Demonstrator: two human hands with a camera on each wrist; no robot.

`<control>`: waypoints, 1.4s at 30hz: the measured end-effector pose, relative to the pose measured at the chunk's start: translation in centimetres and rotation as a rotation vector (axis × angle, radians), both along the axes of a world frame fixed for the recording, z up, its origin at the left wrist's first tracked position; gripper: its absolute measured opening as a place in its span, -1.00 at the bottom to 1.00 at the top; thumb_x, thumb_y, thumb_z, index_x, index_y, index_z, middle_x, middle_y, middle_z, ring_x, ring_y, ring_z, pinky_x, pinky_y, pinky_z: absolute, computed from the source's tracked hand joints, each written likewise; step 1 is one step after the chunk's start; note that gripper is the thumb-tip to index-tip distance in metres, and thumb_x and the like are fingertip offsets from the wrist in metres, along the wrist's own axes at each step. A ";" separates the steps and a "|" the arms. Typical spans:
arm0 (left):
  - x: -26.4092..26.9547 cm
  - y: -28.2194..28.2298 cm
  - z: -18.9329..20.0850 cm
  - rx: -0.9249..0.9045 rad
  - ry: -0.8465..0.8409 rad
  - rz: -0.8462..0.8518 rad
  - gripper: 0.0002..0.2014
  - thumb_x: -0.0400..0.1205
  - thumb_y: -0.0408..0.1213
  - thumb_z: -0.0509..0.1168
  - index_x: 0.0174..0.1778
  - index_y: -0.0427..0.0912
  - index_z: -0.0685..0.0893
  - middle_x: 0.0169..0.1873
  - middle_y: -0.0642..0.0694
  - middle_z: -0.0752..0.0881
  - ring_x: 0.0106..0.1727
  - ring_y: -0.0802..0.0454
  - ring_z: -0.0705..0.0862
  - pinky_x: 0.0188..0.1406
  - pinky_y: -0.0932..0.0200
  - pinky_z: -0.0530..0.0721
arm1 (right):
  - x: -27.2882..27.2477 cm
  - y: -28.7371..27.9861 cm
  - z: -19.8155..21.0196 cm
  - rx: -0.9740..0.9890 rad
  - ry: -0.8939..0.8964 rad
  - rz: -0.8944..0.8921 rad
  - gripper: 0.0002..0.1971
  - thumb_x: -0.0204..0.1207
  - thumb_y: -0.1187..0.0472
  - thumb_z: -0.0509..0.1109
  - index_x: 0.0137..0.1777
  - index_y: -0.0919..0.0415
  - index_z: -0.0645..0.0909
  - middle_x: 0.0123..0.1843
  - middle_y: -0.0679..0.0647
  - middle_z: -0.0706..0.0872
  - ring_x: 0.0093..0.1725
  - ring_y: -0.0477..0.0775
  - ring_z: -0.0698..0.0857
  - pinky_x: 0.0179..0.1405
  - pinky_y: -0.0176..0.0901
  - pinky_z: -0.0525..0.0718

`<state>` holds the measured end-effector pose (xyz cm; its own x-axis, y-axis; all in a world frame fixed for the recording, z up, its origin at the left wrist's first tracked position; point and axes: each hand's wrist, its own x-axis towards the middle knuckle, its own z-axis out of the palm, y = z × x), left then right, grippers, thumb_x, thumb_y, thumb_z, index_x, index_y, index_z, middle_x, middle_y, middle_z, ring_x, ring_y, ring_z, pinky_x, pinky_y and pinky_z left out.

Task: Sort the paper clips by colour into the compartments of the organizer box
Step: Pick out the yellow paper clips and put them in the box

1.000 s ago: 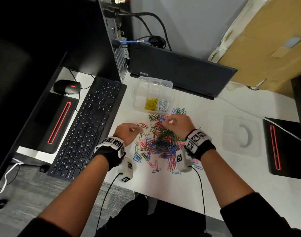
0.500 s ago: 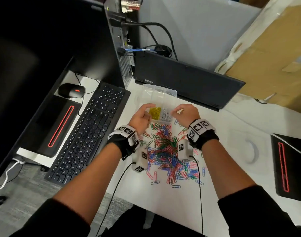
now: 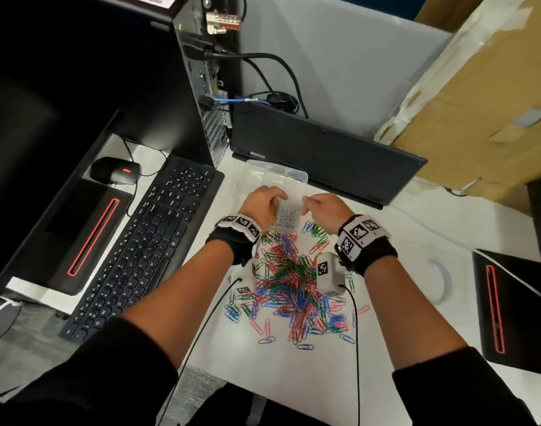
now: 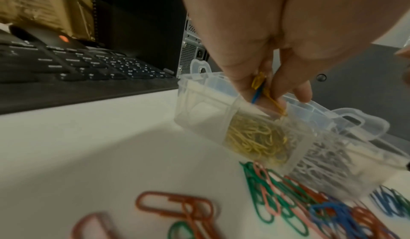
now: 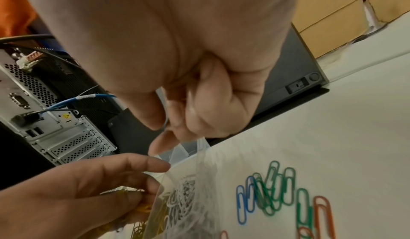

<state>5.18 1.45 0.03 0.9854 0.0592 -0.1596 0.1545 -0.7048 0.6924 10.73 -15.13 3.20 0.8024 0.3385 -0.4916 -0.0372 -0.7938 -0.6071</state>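
The organizer box (image 3: 289, 175) stands on the desk (image 3: 293, 379) and serves as landmark. The heap of loose paper clips (image 3: 289, 284) lies on the desk just before it, touching its near wall. The left hand (image 3: 263, 204) is over its near-left compartment, the right hand (image 3: 323, 209) at its near-right side. Sorted clips (image 3: 288, 217) lie in its near compartments. The keyboard (image 3: 140, 250) lies left of it, the mouse (image 3: 114, 170) farther left. The computer tower (image 3: 207, 87) stands behind and left; the laptop (image 3: 321, 155) directly behind; the cardboard box (image 3: 478, 103) behind and right.

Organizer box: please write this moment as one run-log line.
left hand: pinches yellow clips over organizer box | right hand: pinches pale clip
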 end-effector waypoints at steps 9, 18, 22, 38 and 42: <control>-1.6 0.8 -1.0 -0.099 -0.179 0.095 -0.73 0.67 -0.48 0.19 0.07 -0.13 0.76 0.04 -0.05 0.78 0.05 0.04 0.71 0.13 0.22 0.66 | -0.6 1.1 0.5 -0.047 0.081 0.037 -0.80 0.60 0.22 0.27 -0.01 0.21 0.74 -0.14 0.07 0.76 -0.19 0.09 0.71 -0.23 -0.08 0.69; -7.1 2.0 -1.9 -0.265 -0.262 0.541 -0.82 0.69 -0.33 0.25 0.01 -0.03 0.75 -0.14 0.01 0.72 -0.23 0.21 0.60 -0.30 0.50 0.50 | -0.7 6.3 0.4 -0.078 -0.129 0.209 -0.74 0.61 0.34 0.29 0.14 0.22 0.79 0.26 0.11 0.75 0.22 0.10 0.69 0.23 -0.15 0.64; -9.2 2.2 -3.3 -0.164 -0.208 0.463 -0.79 0.67 -0.34 0.26 -0.02 0.01 0.79 -0.14 0.05 0.77 -0.26 0.19 0.62 -0.27 0.37 0.52 | -1.1 8.7 -0.9 -0.219 -0.253 0.258 -0.73 0.60 0.34 0.27 0.20 0.28 0.74 0.25 0.21 0.72 0.23 0.22 0.69 0.26 0.01 0.68; -6.2 2.1 -1.6 0.214 -0.178 0.245 -0.89 0.55 -0.20 0.37 -0.11 0.06 0.80 -0.28 -0.05 0.62 -0.18 -0.10 0.58 -0.09 0.05 0.57 | -0.7 4.8 -0.7 -0.053 -0.366 0.156 -0.73 0.51 0.44 0.37 0.12 0.16 0.75 0.12 0.08 0.74 0.08 0.04 0.70 0.15 -0.10 0.71; -2.4 2.7 1.0 0.383 0.158 0.066 -0.88 0.57 0.00 0.39 -0.15 0.11 0.81 -0.11 0.03 0.68 -0.02 -0.01 0.61 0.04 0.09 0.61 | 0.1 0.8 -1.0 0.014 -0.430 -0.058 -0.79 0.52 0.34 0.39 0.04 0.08 0.76 0.03 0.02 0.73 -0.09 -0.07 0.67 0.05 -0.15 0.70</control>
<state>2.74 4.15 1.03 0.9425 0.2061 -0.2631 0.2916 -0.8917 0.3461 10.81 -14.37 2.23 0.9509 0.2914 -0.1044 0.1772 -0.7891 -0.5881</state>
